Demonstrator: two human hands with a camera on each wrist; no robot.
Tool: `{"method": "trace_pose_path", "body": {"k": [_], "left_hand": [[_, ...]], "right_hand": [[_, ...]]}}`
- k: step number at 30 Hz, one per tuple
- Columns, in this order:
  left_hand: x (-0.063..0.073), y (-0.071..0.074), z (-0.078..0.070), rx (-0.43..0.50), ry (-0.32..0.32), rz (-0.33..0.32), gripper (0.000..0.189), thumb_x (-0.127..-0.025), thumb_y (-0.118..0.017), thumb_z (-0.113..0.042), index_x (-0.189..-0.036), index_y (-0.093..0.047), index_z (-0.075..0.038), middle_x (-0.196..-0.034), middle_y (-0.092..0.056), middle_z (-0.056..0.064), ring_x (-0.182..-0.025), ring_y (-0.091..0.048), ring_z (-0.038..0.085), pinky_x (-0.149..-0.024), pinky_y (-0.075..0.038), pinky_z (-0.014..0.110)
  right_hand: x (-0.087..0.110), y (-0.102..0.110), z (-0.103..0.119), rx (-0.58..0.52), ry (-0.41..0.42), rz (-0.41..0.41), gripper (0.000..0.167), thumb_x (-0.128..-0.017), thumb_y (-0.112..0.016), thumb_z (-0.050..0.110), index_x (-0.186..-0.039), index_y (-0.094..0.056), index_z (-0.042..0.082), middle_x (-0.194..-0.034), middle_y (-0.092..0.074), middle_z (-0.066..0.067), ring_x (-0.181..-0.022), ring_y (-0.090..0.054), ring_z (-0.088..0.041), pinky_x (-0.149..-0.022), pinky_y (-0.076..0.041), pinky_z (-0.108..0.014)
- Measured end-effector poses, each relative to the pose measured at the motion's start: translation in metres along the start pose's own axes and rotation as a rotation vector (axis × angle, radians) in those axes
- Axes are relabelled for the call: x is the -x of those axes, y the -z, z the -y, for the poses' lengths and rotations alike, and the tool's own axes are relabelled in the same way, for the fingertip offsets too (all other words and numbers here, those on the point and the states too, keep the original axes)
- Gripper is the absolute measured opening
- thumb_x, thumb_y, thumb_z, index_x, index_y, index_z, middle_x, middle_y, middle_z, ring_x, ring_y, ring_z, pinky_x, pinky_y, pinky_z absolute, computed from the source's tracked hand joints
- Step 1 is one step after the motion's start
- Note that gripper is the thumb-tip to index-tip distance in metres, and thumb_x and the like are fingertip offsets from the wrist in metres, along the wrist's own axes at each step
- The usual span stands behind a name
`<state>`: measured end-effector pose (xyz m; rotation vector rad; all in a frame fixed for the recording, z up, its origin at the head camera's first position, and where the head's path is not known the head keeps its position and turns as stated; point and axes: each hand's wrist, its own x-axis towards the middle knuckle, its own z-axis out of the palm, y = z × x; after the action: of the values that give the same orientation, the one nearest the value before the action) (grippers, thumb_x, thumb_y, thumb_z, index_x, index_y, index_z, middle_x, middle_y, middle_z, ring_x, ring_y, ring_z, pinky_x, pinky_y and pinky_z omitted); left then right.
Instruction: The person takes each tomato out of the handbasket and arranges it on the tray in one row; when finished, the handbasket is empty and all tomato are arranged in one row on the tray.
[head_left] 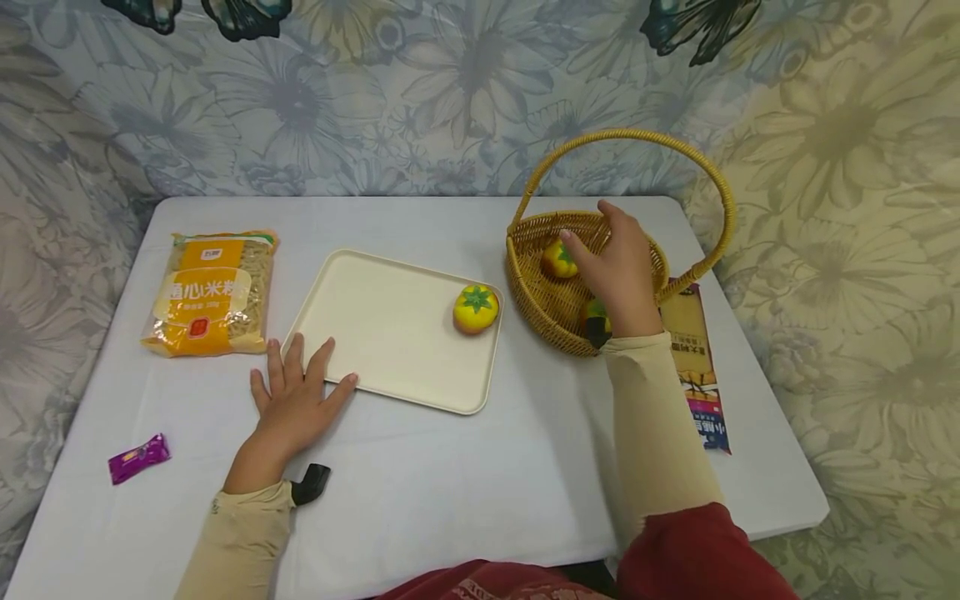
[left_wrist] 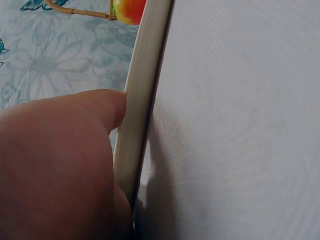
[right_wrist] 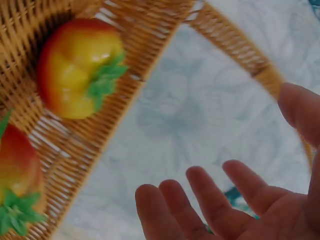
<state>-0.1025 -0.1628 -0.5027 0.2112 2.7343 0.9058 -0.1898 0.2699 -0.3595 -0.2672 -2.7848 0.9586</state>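
Note:
My left hand (head_left: 294,408) rests with spread fingers at the near-left edge of a cream rectangular tray (head_left: 390,325). In the left wrist view, the thumb (left_wrist: 107,107) touches the tray's rim (left_wrist: 137,100). A yellow-and-red persimmon-like fruit (head_left: 476,309) with a green leafy top sits at the tray's right end. Over the wicker basket (head_left: 536,312), my right hand (head_left: 621,271) is held with its fingers apart and holds nothing. Inside the basket lie two more such fruits, one by the far side (right_wrist: 80,70), the other (right_wrist: 20,185) partly hidden in the head view.
An orange-labelled bag of dry noodles (head_left: 210,296) lies at the table's left. A purple wrapped candy (head_left: 139,458) is near the left edge. Beside the basket, a flat printed packet (head_left: 693,367) lies partly under the right forearm. The basket's tall handle (head_left: 637,136) arches up.

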Motion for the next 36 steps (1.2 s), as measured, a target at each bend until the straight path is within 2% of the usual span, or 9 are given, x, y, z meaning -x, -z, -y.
{"method": "trace_pose_path", "body": {"k": [6, 11, 21, 29, 36], "left_hand": [[-0.001, 0.000, 0.000, -0.015, 0.010, 0.000, 0.086, -0.106, -0.045, -0.064, -0.169, -0.021, -0.011, -0.173, 0.016, 0.027, -0.150, 0.040, 0.040, -0.110, 0.023, 0.074], [0.000, 0.000, -0.001, -0.020, 0.016, 0.016, 0.085, -0.107, -0.046, -0.063, -0.169, -0.021, -0.011, -0.172, 0.016, 0.027, -0.150, 0.040, 0.040, -0.110, 0.023, 0.074], [0.001, 0.000, 0.000, -0.019, 0.008, 0.009, 0.087, -0.106, -0.042, -0.067, -0.170, -0.019, -0.012, -0.172, 0.017, 0.026, -0.149, 0.041, 0.039, -0.109, 0.025, 0.073], [0.001, 0.000, 0.002, -0.010, 0.005, -0.001, 0.086, -0.107, -0.045, -0.064, -0.169, -0.019, -0.011, -0.172, 0.017, 0.027, -0.149, 0.042, 0.039, -0.109, 0.024, 0.074], [0.000, -0.004, 0.006, 0.011, -0.021, -0.023, 0.087, -0.106, -0.044, -0.066, -0.169, -0.021, -0.010, -0.172, 0.016, 0.027, -0.150, 0.041, 0.040, -0.108, 0.024, 0.075]], "right_hand": [[-0.024, -0.014, -0.017, 0.017, -0.097, 0.133, 0.089, -0.101, -0.067, 0.055, -0.167, -0.031, 0.007, -0.167, -0.034, -0.021, -0.153, -0.032, -0.043, -0.120, -0.031, -0.060], [-0.032, -0.022, -0.026, 0.045, -0.178, 0.253, 0.092, -0.098, -0.073, 0.052, -0.166, -0.030, 0.006, -0.169, -0.030, -0.022, -0.153, -0.030, -0.045, -0.118, -0.032, -0.063], [-0.041, -0.032, -0.036, 0.091, -0.187, 0.308, 0.095, -0.097, -0.075, 0.051, -0.168, -0.027, 0.009, -0.172, -0.018, -0.025, -0.156, -0.018, -0.050, -0.119, -0.026, -0.066], [-0.045, -0.038, -0.041, 0.130, -0.177, 0.356, 0.098, -0.097, -0.075, 0.051, -0.171, -0.019, 0.018, -0.172, -0.010, -0.028, -0.152, -0.025, -0.055, -0.115, -0.030, -0.070], [-0.045, -0.038, -0.045, 0.110, -0.160, 0.366, 0.091, -0.101, -0.074, 0.040, -0.170, -0.020, 0.015, -0.172, -0.014, -0.026, -0.153, -0.025, -0.051, -0.118, -0.029, -0.067]]}}
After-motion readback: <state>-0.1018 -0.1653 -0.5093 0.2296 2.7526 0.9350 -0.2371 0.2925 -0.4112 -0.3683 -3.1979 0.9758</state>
